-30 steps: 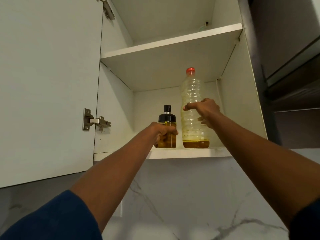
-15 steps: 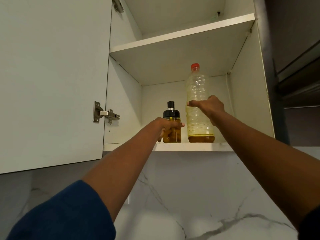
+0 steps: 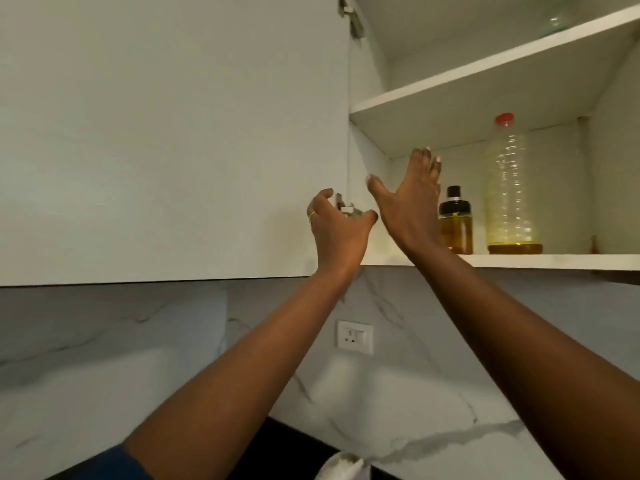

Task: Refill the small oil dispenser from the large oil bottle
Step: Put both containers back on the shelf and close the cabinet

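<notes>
A: Any brand or writing to read?

B: None legible. The white cabinet door [image 3: 166, 133] is blank, and neither bottle shows a label.

A: How do the bottles look?

B: The large oil bottle [image 3: 512, 188] is clear ribbed plastic with a red cap, holding only a shallow amber layer at the bottom. The small oil dispenser [image 3: 456, 223] is glass with a black pump top, amber oil up to its collar. Both stand upright, just beside each other, on the lower shelf [image 3: 519, 260].

A: And the hands?

B: The right hand [image 3: 412, 206] is spread open, empty, in front of the dispenser's left edge. The left hand [image 3: 337, 230] is half curled before the door hinge [image 3: 344, 206], mostly hiding it; I cannot tell whether it grips anything.

A: Anything cut off?

B: A white cloth [image 3: 343, 465] at the bottom edge, partly out of view.
</notes>
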